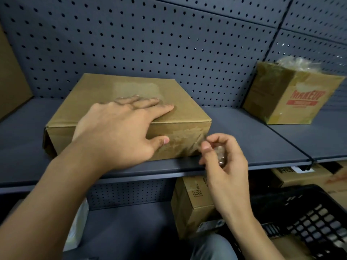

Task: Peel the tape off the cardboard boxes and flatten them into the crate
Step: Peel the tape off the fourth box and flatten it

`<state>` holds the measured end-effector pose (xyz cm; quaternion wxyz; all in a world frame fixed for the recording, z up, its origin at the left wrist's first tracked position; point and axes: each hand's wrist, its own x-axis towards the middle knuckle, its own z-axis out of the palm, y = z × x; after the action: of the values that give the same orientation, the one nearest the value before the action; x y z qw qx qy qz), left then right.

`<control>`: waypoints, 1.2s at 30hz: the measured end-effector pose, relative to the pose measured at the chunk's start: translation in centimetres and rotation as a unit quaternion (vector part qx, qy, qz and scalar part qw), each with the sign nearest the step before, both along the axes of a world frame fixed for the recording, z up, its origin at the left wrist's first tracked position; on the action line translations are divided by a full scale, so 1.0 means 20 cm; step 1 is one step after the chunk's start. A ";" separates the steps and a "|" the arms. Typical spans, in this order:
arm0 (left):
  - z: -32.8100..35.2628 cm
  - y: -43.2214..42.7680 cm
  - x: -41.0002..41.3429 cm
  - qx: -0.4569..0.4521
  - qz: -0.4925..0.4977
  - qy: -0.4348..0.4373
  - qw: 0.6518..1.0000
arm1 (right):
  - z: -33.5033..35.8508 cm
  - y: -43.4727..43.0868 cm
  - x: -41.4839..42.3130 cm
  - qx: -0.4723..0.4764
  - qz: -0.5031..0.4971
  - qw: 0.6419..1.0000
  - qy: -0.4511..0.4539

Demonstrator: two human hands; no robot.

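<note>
Now presses flat left hand (120, 128) onto cardboard box (105, 91) by front edge of shelf (253, 132). Pinches its tape (184, 141) with right hand (225, 162).

Your forearms are bare right down to the frame's lower edge, and so are your left hand (120, 128) and right hand (225, 160), nails short (thumbnails show clearest). Bottom centre: grey-blue trousers (212, 248), denim-looking.

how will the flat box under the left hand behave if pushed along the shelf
The flat box is low and wide, so it probably slides rather than tips. Its gaping left end hints it may be light.
</note>
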<state>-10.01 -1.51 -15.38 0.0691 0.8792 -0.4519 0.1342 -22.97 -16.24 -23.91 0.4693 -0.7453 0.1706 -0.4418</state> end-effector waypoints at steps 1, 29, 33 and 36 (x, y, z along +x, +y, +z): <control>0.00 0.00 0.00 0.000 0.001 0.001 1.000 | 0.00 0.01 -0.01 0.002 0.016 1.000 -0.009; 0.02 0.01 -0.01 0.007 0.005 0.016 1.000 | 0.01 -0.06 0.03 -0.117 -0.027 0.993 0.012; 0.03 0.02 -0.01 0.010 -0.005 0.030 0.999 | 0.00 -0.06 0.00 -0.134 -0.001 0.991 0.008; 0.04 0.02 -0.01 0.013 -0.008 0.039 0.999 | -0.01 -0.12 -0.03 -0.081 -0.003 0.997 -0.016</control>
<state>-10.17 -1.02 -14.62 0.0765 0.8812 -0.4572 0.0931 -23.65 -18.67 -24.05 0.4088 -0.7732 0.1287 -0.4675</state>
